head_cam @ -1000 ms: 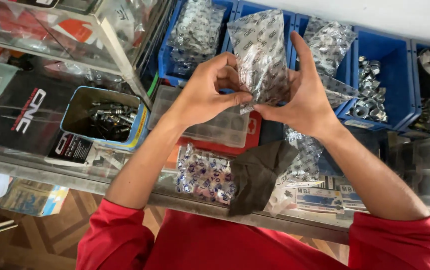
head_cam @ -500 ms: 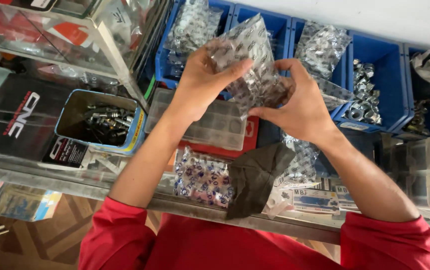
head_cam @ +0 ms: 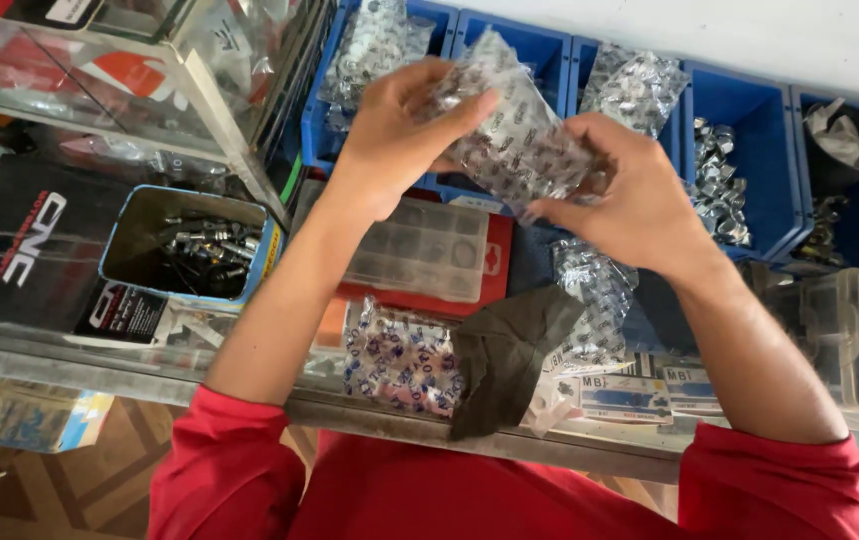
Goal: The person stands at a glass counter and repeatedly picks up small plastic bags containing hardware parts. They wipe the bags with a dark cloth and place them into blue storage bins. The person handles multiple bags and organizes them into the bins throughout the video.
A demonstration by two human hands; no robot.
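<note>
both hands grip one clear bag of small metal parts (head_cam: 517,135) above the blue bins (head_cam: 744,150): left hand (head_cam: 394,140) pinches its top, right hand (head_cam: 639,205) clasps its lower end. bag not yet binned.

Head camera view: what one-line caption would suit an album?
Both hands, left and right, hold a clear bag of small metal parts above blue bins.

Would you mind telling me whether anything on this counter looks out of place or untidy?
A dark cloth lies crumpled over the counter's front edge, half covering a clear bag of small parts. Nothing looks spilled.
</note>
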